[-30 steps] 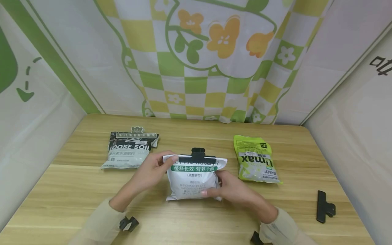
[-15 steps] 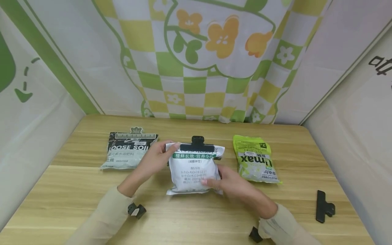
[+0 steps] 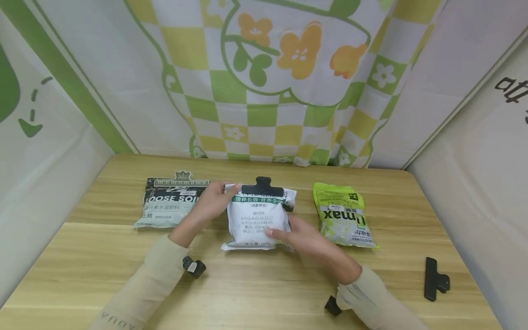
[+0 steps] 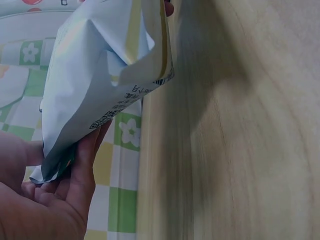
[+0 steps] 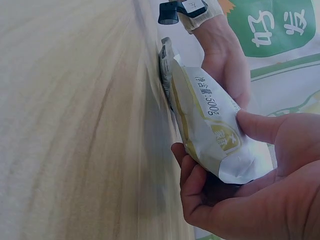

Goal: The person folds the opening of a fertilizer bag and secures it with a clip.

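Both hands hold a white fertilizer bag (image 3: 255, 222), its printed face toward me and a black clip (image 3: 263, 187) fixed across its top edge. My left hand (image 3: 212, 201) pinches the upper left corner, thumb in front; the left wrist view shows fingers curled behind that corner of the bag (image 4: 95, 75). Lower down on the right side, my right hand (image 3: 307, 238) grips the bag with its thumb on the front. In the right wrist view the fingers curl beneath the bag (image 5: 215, 125). A gap with shadow shows between bag and table in the left wrist view.
Behind my left hand lies a black and grey LOOSE SOIL bag (image 3: 165, 206) with a piano-patterned clip (image 3: 181, 181). A yellow-green Umax bag (image 3: 344, 215) lies to the right. Another black clip (image 3: 435, 278) rests on the wooden table (image 3: 255, 293) near its right edge. A patterned curtain (image 3: 264, 114) hangs behind.
Both hands have moved the white bag away from me, toward the back of the table, and its front face has tilted so more print shows. The other bags and the loose clip stay put.
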A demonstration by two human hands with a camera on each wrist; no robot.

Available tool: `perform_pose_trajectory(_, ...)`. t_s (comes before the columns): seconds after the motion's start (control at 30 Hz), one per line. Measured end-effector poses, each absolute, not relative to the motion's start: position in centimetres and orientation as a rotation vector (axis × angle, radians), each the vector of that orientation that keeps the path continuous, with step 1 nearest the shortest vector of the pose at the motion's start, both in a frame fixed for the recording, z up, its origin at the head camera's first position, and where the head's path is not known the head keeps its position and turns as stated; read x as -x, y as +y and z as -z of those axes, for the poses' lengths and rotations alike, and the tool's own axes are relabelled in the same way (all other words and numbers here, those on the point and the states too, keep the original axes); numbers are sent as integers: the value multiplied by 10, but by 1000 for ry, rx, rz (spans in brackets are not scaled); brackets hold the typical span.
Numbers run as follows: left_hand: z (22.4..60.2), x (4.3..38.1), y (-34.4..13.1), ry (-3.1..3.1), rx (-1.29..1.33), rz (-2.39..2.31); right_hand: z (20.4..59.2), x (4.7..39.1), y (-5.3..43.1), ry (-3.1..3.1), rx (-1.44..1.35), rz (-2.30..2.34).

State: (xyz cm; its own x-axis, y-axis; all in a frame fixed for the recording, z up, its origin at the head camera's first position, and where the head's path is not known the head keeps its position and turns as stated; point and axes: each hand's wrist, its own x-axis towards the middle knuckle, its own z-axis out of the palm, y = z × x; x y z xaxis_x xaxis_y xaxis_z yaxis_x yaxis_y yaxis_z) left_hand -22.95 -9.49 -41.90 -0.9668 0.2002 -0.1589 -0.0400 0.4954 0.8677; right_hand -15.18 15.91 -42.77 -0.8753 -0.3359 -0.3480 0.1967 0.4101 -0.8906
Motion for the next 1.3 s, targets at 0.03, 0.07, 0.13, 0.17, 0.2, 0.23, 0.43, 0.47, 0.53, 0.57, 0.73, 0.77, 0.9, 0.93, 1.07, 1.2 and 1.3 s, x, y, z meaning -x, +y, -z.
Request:
perform_pose_trajectory(0.03, 420, 231, -95, 2498, -122, -1458, 428, 153, 159, 2196, 114, 1479)
perform_pose_trajectory(0.07, 421, 233, -94, 2495, -107, -1452, 428, 153, 158, 2199, 95, 1480)
perform_pose_trajectory(0.13, 423, 236, -93, 2483, -68, -1440, 428, 154, 157, 2215, 44, 1473)
perform_pose_trajectory(0.17, 424, 238, -92, 2478, -52, -1429, 428, 155, 157, 2231, 25, 1462)
perform_pose_trajectory(0.2, 425, 240, -91, 2479, -38, -1416, 428, 155, 157, 2246, 5, 1451)
perform_pose_trajectory(0.23, 426, 241, -90, 2480, -22, -1398, 429, 156, 157, 2261, -11, 1438)
perform_pose_trajectory(0.43, 431, 251, -85, 2494, 59, -1340, 433, 163, 155, 2287, -86, 1432)
perform_pose_trajectory(0.47, 432, 253, -84, 2495, 67, -1342, 433, 164, 155, 2292, -98, 1428)
perform_pose_trajectory(0.53, 435, 256, -83, 2506, 74, -1344, 434, 167, 155, 2302, -116, 1412)
perform_pose_trajectory(0.57, 436, 257, -82, 2506, 79, -1342, 435, 168, 155, 2298, -115, 1411)
perform_pose_trajectory(0.73, 438, 266, -80, 2495, 122, -1293, 437, 174, 155, 2293, -123, 1412)
perform_pose_trajectory(0.77, 439, 268, -80, 2488, 126, -1281, 437, 175, 154, 2300, -123, 1407)
perform_pose_trajectory(0.9, 441, 274, -80, 2479, 124, -1243, 438, 179, 152, 2333, -99, 1394)
perform_pose_trajectory(0.93, 441, 275, -80, 2484, 116, -1231, 438, 180, 152, 2332, -84, 1401)
perform_pose_trajectory(1.07, 443, 277, -81, 2517, 94, -1186, 439, 183, 150, 2316, -68, 1423)
perform_pose_trajectory(1.2, 443, 279, -80, 2548, 79, -1152, 440, 186, 150, 2325, -68, 1400)
perform_pose_trajectory(1.3, 442, 280, -79, 2565, 66, -1130, 441, 187, 151, 2322, -57, 1393)
